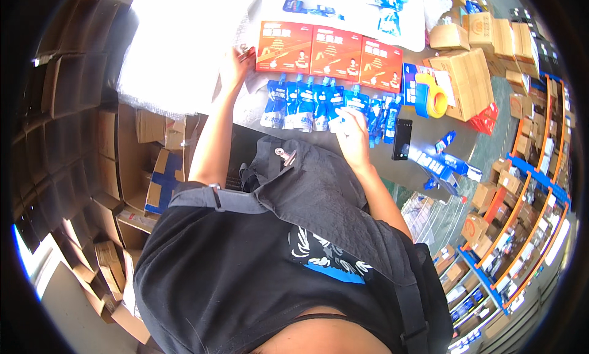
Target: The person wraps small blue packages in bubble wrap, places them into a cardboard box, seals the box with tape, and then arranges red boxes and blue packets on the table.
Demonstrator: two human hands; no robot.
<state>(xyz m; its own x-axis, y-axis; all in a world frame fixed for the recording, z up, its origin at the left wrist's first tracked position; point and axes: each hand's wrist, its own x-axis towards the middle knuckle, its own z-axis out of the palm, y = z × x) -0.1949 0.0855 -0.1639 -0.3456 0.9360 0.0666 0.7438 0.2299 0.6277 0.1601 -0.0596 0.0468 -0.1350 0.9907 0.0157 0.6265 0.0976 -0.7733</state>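
Note:
My left hand [234,68] is at the left end of a row of red printed boxes [285,48], with a small dark red object [247,54] at its fingertips; whether it grips that object is unclear. Below the boxes lies a row of blue and white spouted pouches [305,106]. My right hand [352,131] touches the lower part of one pouch [336,103] near the middle of the row, fingers bent; whether they close on it cannot be told. More blue pouches [391,119] lie bunched at the right end, beside a black smartphone [402,140].
A tape dispenser with yellow tape [436,101] stands right of the boxes, near a cardboard carton [467,85]. Opened blue boxes [437,166] lie at the table's right. Bubble wrap [158,55] covers the left. More blue pouches [390,22] lie behind. Shelves [524,170] hold cartons farther right.

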